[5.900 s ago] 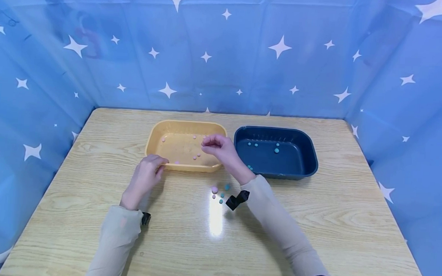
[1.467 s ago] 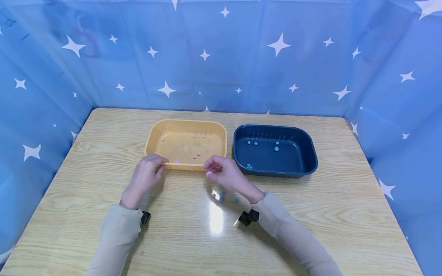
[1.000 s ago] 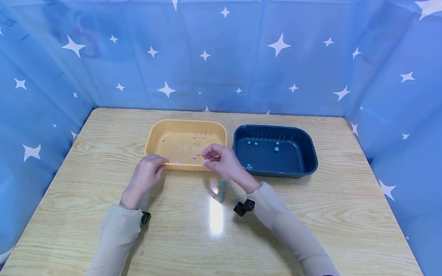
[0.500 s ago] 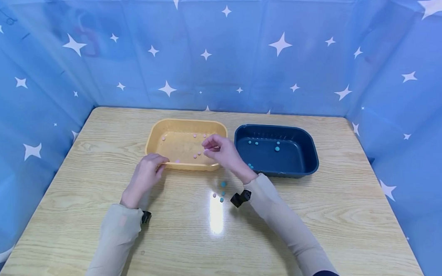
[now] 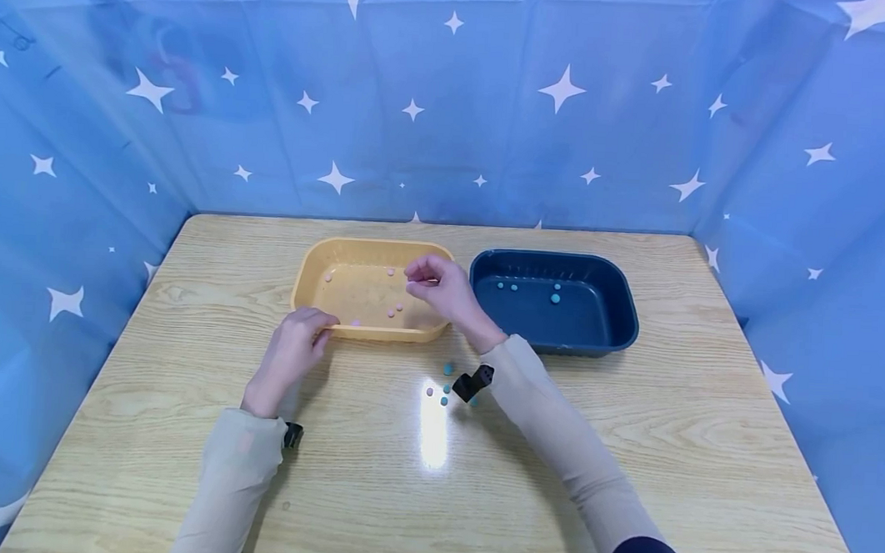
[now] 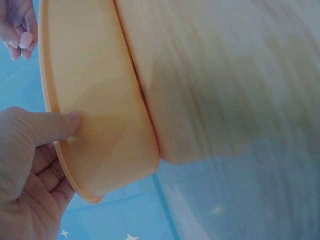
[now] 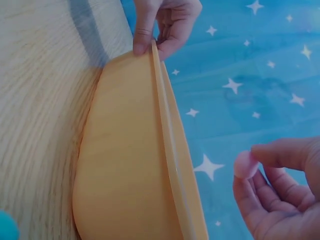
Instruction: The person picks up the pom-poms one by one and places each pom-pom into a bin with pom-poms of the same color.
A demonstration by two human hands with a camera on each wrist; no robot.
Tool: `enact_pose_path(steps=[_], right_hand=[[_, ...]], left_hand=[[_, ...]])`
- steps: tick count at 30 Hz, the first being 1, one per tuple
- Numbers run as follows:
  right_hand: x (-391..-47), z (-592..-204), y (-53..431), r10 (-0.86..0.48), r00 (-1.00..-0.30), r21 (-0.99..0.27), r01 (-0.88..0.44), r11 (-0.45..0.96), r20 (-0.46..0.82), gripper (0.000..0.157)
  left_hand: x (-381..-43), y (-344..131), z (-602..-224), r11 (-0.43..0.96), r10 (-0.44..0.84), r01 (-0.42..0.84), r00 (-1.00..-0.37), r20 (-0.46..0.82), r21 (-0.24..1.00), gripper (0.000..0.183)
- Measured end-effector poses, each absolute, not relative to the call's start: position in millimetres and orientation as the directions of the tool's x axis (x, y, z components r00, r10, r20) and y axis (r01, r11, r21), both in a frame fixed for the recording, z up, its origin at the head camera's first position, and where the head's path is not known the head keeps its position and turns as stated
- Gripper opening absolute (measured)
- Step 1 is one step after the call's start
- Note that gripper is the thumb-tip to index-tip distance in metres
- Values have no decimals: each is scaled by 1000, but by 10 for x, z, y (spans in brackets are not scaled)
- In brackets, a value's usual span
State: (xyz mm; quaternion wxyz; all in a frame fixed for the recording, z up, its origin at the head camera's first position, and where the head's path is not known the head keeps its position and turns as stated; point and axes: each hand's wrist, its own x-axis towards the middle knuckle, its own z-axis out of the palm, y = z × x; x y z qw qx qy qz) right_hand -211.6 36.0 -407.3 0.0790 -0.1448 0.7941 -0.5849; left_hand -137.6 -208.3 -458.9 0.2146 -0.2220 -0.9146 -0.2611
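Observation:
My left hand (image 5: 293,354) grips the near left rim of a yellow plastic basin (image 5: 379,334), thumb on the outer wall and fingers inside, as the left wrist view shows. Above the right part of that basin, my right hand (image 5: 445,292) pinches a pink ball (image 7: 245,165) between thumb and fingertips. Several small pink balls (image 5: 356,323) lie on the basin's floor. On the table in front sit one small pink ball (image 5: 430,391) and several teal balls (image 5: 448,368), one partly behind the right wrist's camera.
A dark blue basin (image 5: 568,325) with several teal balls (image 5: 556,298) stands right of the yellow one, a narrow gap between them. Both rest on a wood-grain table (image 5: 370,507). A blue star-printed curtain (image 5: 449,143) rises behind the table and at its sides.
My right hand has picked up the larger pink ball from the table and carried it up and away over the yellow basin. The left hand keeps its grip on the rim.

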Motion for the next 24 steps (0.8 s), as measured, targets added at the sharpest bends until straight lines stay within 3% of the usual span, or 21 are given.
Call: enact_pose_path(steps=[24], right_hand=[[-2324,-4099,237,-192,-981,-955,-62,290,6,14]], left_hand=[[-1365,-2078,-4578,771,292,511,-815,501,381,17]])
